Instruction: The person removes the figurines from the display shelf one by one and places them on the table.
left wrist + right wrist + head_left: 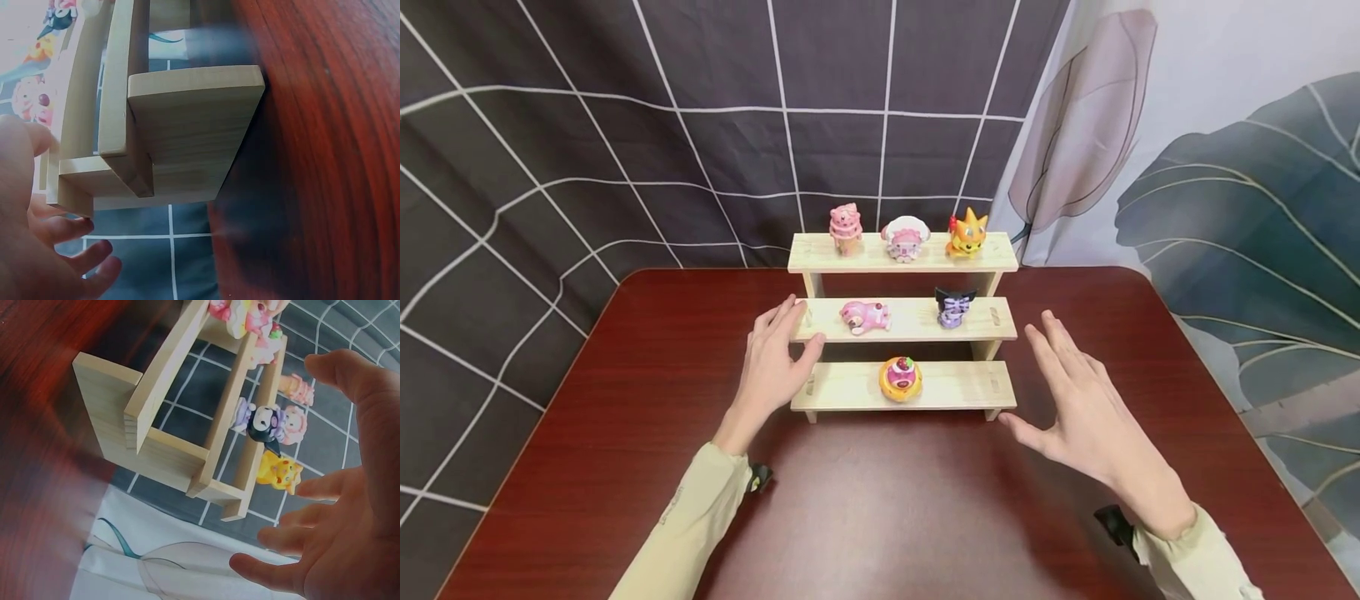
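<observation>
A three-tier light wooden shelf (940,396) stands on the table. My left hand (772,360) is at its left end, fingers extended by the middle tier; in the left wrist view the hand (37,219) is beside the shelf's end (194,112), and contact is hard to tell. My right hand (1086,408) hovers off the right end, fingers spread and holding nothing. On the top tier are a pink figure (846,227), a white-and-pink one (906,239) and an orange one (967,234). The middle holds a lying pink figure (866,317) and a black-and-purple one (953,308); the bottom, a round yellow-and-pink piece (900,379).
The dark red table (895,508) extends around the shelf. Behind it hangs a dark cloth with white grid lines (835,75), and a pale leaf-patterned curtain (1225,208) hangs at the right. A black strap (1116,527) is at my right wrist.
</observation>
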Demonstrator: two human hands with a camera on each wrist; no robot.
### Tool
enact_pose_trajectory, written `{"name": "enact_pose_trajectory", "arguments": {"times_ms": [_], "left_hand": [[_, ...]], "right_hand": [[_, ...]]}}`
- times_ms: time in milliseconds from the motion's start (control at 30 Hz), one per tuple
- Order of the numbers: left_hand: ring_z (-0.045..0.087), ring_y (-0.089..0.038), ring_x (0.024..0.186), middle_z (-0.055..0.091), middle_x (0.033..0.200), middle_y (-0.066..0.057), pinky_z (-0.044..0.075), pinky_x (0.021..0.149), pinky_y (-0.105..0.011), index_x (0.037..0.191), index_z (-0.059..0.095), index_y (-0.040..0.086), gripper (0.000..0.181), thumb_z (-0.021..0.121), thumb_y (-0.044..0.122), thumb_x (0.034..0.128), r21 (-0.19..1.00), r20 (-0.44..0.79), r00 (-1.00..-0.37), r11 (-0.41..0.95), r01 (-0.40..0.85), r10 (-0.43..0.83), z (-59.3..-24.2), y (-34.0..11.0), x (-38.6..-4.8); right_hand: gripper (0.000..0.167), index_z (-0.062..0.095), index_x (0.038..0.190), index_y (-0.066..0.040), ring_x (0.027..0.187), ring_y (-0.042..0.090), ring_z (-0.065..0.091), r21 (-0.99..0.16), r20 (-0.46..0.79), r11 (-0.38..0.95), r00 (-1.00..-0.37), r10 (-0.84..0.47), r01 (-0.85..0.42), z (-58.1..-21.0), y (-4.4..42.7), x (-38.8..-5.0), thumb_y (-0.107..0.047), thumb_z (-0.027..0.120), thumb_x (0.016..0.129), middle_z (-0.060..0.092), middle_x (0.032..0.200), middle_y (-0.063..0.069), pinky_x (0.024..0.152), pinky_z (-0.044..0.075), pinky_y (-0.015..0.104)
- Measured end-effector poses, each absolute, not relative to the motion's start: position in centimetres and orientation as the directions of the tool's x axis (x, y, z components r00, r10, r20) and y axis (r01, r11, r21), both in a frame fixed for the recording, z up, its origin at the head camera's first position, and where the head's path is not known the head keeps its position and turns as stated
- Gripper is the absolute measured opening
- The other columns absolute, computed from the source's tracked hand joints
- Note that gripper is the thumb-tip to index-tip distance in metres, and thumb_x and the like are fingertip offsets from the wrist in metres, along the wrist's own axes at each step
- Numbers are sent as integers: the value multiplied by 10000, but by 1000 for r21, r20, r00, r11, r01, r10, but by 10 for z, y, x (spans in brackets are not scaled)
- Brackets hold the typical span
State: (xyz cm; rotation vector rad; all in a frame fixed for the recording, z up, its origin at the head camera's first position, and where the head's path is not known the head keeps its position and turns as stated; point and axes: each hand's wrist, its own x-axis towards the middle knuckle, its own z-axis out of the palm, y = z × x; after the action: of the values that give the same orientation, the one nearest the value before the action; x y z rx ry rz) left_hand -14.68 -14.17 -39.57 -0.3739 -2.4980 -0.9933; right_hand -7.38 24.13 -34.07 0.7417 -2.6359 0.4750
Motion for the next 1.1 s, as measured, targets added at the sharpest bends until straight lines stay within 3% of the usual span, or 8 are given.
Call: {"name": "enact_pose_trajectory", "arguments": {"times_ms": [300, 733, 1000, 1100], "left_hand": [[453, -388, 1257, 502, 1461, -187, 327, 983, -557, 1370, 578, -17, 561, 671, 284, 906, 595, 482, -872, 698, 398, 86, -396, -141, -147], [451, -387, 1209, 528, 1447, -159, 321, 984, -553, 1343, 610, 5, 556, 734, 261, 866, 653, 451, -892, 667, 360, 40, -395, -140, -147], [447, -378, 1191, 539, 1445, -121, 321, 976, -551, 1328, 629, 21, 549, 749, 270, 854, 676, 434, -901, 655, 337, 16, -395, -140, -146], [447, -374, 1188, 538, 1449, -105, 318, 975, -550, 1328, 630, 25, 549, 750, 272, 853, 679, 433, -902, 652, 336, 14, -395, -139, -146]], "right_hand": [[961, 384, 1502, 7, 1426, 418, 305, -211, 441, 797, -782, -439, -566, -338, 242, -76, -428, 777, 741, 341, 1550, 259, 920, 372, 694], [740, 530, 1367, 45, 1344, 416, 442, -243, 545, 744, -722, -426, -622, -327, 239, -90, -384, 704, 791, 490, 1446, 254, 916, 393, 646], [725, 550, 1374, 14, 1188, 407, 568, -311, 554, 732, -742, -378, -606, -318, 237, -100, -173, 814, 725, 573, 1375, 205, 898, 432, 629], [724, 556, 1378, 5, 1175, 377, 586, -330, 562, 729, -745, -358, -599, -315, 237, -105, -148, 826, 724, 605, 1341, 179, 911, 462, 557]]}}
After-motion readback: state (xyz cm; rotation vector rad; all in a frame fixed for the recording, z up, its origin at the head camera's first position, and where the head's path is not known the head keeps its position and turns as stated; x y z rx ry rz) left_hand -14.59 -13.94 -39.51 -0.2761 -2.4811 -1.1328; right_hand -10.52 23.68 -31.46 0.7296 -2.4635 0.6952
